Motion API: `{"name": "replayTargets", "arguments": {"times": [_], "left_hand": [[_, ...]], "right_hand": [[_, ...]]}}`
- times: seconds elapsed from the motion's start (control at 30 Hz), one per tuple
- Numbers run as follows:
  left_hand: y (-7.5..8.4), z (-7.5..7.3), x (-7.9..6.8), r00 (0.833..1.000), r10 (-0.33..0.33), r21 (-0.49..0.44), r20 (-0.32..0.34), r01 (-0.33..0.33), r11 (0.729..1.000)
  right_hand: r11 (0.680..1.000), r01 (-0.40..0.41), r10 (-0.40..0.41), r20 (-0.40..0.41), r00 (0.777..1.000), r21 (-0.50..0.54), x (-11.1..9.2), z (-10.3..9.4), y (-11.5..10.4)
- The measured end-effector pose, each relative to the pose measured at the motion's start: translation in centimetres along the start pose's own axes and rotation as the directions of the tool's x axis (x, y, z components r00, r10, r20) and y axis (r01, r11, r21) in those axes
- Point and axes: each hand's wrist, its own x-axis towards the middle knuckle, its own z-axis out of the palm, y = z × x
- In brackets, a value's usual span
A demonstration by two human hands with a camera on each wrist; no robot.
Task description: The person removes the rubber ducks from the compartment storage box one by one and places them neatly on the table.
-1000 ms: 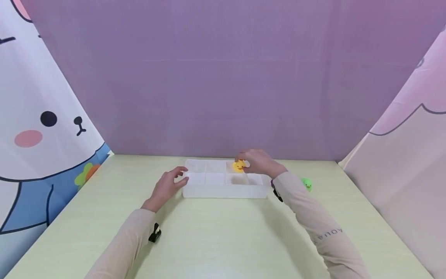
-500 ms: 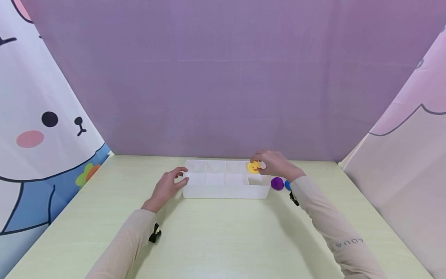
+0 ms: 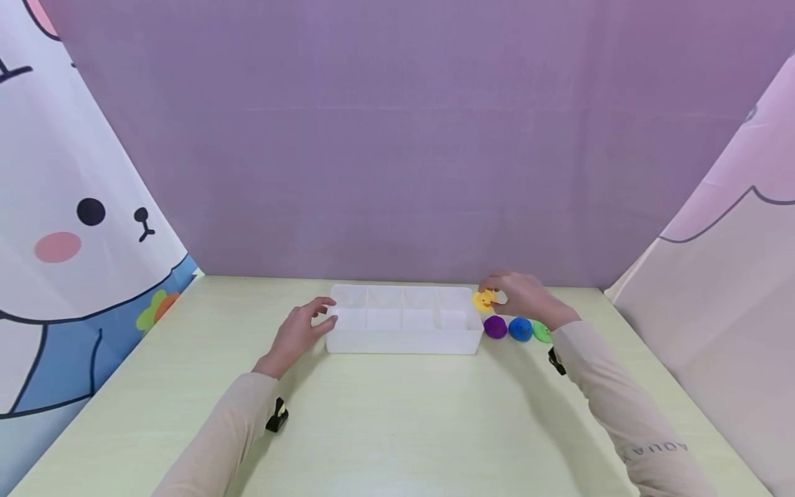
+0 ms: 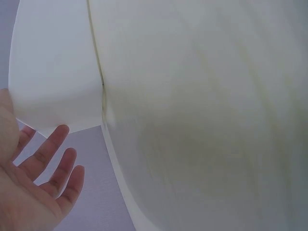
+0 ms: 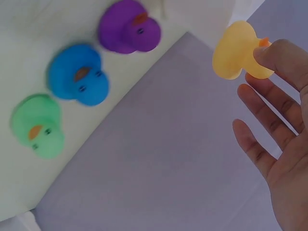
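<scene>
A white plastic box (image 3: pixel 404 341) divided into compartments stands on the table. My left hand (image 3: pixel 299 333) is at its left end, with the thumb and forefinger at the end wall and the fingers loosely bent. In the left wrist view, the fingers of my left hand (image 4: pixel 38 183) lie by the box's edge. Just past the box's right end, my right hand (image 3: pixel 524 297) pinches a yellow rubber duck (image 3: pixel 484 301) between thumb and fingers, held above the table. Purple (image 5: pixel 127 28), blue (image 5: pixel 77 74) and green (image 5: pixel 38 125) rubber ducks sit in a row below it.
The pale wooden table (image 3: pixel 397 421) ends at a purple cloth backdrop (image 3: pixel 397 152). Printed curtains hang on both sides, the left curtain (image 3: pixel 87 290) bearing a cartoon animal.
My right hand has carried the yellow rubber duck rightward from over the box to beyond its right end. The purple and blue ducks have come into sight. My left hand has stayed put.
</scene>
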Motion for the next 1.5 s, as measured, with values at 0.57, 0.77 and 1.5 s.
{"name": "replayTargets", "arguments": {"times": [0.57,0.77,1.5], "left_hand": [[0.0,0.0,-0.1,1.000,0.002,0.002,-0.004,-0.002,1.000],[-0.1,-0.1,-0.1,1.000,0.002,0.006,-0.003,-0.002,1.000],[0.2,-0.3,-0.3,1.000,-0.007,-0.022,0.011,0.007,1.000]], "right_hand": [[1.000,-0.022,0.023,-0.018,1.000,0.013,-4.1,0.7,4.4],[0.997,-0.070,0.070,-0.003,0.998,0.020,-5.5,0.7,6.0],[0.986,-0.168,0.167,0.022,0.986,0.024,-9.4,0.3,10.4]]}}
